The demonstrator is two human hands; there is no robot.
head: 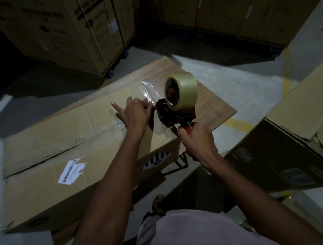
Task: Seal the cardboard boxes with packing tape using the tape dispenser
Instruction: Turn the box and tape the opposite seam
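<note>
A long cardboard box (45, 155) lies on the floor in front of me, its top flaps closed along a dark centre seam. Clear tape (105, 131) runs along part of that seam. My right hand (196, 140) grips the red handle of a tape dispenser (175, 110) carrying a pale tape roll (185, 91), held at the box's right end. My left hand (135, 113) rests on the box top just left of the dispenser, index finger pointing out, the other fingers pinching the loose tape end. A white barcode label (71, 171) sticks to the near flap.
A second cardboard box (292, 147) stands at the right, close to my right arm. A wood-grain board (213, 104) lies under the far end of the long box. Tall stacked cartons (62, 33) fill the background. Grey concrete floor (242, 81) with a yellow line lies between.
</note>
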